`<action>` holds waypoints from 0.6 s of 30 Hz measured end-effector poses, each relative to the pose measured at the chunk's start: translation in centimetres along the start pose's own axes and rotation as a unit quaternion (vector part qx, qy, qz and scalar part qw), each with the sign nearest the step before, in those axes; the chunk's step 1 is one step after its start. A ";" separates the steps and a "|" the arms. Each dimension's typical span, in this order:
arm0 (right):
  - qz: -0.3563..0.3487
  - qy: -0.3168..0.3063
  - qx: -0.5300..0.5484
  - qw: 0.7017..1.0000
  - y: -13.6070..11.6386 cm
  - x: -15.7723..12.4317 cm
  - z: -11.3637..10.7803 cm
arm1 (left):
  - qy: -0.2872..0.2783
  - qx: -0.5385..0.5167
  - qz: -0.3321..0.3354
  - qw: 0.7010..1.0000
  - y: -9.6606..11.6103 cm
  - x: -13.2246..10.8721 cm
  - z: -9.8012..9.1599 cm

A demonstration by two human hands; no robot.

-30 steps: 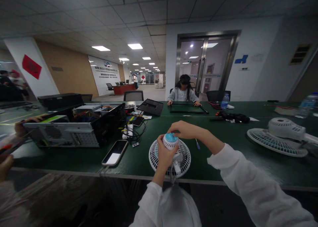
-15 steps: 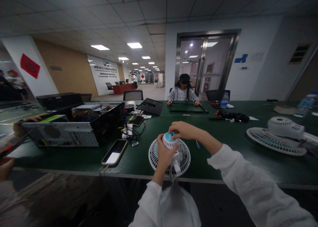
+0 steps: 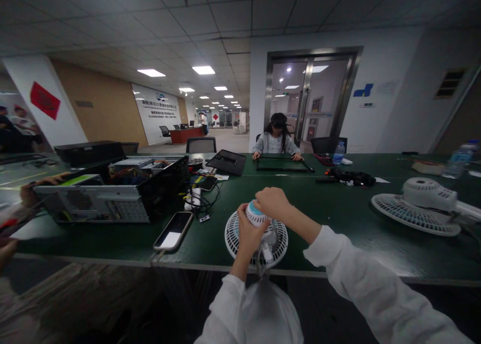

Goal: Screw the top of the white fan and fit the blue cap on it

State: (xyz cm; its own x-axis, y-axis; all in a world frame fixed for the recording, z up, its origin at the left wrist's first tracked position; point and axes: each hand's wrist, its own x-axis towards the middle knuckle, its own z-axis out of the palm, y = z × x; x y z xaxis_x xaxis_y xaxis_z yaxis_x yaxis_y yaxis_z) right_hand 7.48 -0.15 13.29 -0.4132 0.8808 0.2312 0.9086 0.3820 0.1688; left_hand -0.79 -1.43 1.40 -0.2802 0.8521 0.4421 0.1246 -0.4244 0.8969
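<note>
A white electric fan lies with its round slotted grille down at the table's front edge, its motor housing on top. My left hand wraps around the white vented motor cover, thumb on the near right side and fingers on the left. A light-blue cap tops the cover. Curled into a closed shape, my right hand presses against the cap's right side. Its fingertips are hidden, so whatever they grip cannot be made out.
A phone and a cable lie to the left, beside an opened computer case that a neighbour's hand touches. Another fan lies at right. Across the table a person holds a black frame.
My right hand has rolled over from fingers laid on the blue cap to a curled fist at its right, and its forearm has dropped a little. My left hand stays put.
</note>
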 end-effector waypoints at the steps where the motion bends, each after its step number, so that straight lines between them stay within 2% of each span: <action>1: 0.019 0.002 0.001 1.000 -0.3 0.0 0.2 | 0.000 -0.001 0.000 1.000 0.1 0.0 0.0; 4: 0.048 0.000 0.006 0.999 -0.4 -0.1 0.4 | -0.003 0.000 -0.002 1.000 0.2 0.0 -0.1; 6: 0.041 0.004 0.024 0.999 0.2 -0.2 0.2 | -0.005 0.007 -0.003 1.000 0.2 0.0 -0.2; 9: -0.052 0.015 0.099 0.994 1.8 -0.2 -0.2 | -0.004 0.012 -0.003 1.000 0.1 0.0 -0.2; 13: -0.230 -0.019 0.185 0.955 4.0 0.3 -0.5 | -0.001 0.018 -0.001 1.000 0.0 0.0 -0.2; 15: -0.266 -0.045 0.196 0.943 4.6 0.6 -0.4 | -0.001 0.018 -0.001 1.000 0.1 0.0 -0.2; 18: -0.269 -0.049 0.188 0.943 4.7 1.0 -0.1 | -0.002 0.010 0.001 1.000 0.3 -0.1 -0.2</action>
State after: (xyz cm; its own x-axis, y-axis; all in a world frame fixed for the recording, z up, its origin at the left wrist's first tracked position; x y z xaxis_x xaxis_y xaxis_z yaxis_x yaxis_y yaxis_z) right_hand 11.35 2.51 14.42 -0.8293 0.5466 0.1161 0.5345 0.8365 -0.1206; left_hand -0.89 -1.68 1.62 -0.2771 0.8525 0.4432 0.1442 -0.4192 0.8964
